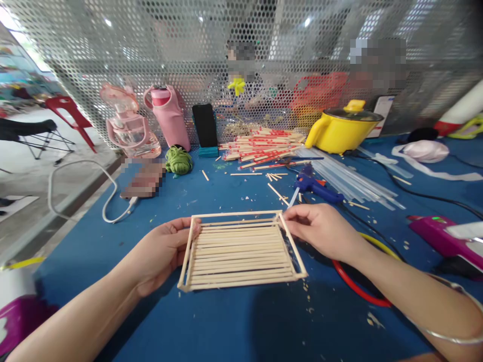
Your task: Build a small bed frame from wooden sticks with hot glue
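in the head view, the left hand [160, 251] has its thumb and fingers closed on the left side of a rectangular wooden stick frame [241, 251], near its far left corner. the right hand [324, 229] has thumb and fingertips pressed together at the far right corner of the same frame, which sits between the two hands over the blue table [158, 327]. just beyond the right hand lies a blue glue gun [315, 185], with clear glue sticks [350, 178] and loose wooden sticks [264, 146] farther back.
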Action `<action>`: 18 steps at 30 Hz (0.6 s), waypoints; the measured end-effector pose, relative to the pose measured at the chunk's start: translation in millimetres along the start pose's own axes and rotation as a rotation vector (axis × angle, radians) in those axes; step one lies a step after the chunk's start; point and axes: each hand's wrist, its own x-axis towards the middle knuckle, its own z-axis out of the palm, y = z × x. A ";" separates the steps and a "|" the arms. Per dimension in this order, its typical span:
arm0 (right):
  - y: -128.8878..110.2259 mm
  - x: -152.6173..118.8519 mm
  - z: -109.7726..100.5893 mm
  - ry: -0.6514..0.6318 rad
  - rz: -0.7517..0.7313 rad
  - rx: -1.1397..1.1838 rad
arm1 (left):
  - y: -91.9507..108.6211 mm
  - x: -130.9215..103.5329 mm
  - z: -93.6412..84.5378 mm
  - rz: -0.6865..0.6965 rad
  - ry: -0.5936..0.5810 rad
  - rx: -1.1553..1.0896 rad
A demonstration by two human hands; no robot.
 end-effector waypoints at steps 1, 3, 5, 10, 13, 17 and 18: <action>-0.4 -0.6 -0.7 0.017 -0.038 -0.049 | 0.0 0.1 -0.1 0.002 0.003 -0.002; -0.8 -1.1 -1.8 0.031 -0.080 -0.095 | -0.3 0.6 0.3 0.009 0.009 -0.001; -0.9 -1.2 -2.0 0.028 -0.086 -0.111 | -0.8 1.0 1.2 0.011 0.015 -0.004; -0.4 -2.4 0.4 0.034 -0.114 -0.122 | -2.6 0.9 3.7 0.002 0.046 -0.029; 0.0 -4.1 1.5 0.074 -0.148 -0.150 | -2.8 0.6 4.2 0.013 0.063 -0.041; -0.8 -4.5 0.7 0.065 -0.169 -0.162 | -2.9 0.3 4.0 0.012 0.054 -0.038; -1.1 -4.2 0.4 0.052 -0.169 -0.159 | -3.0 0.1 4.0 0.011 0.051 -0.034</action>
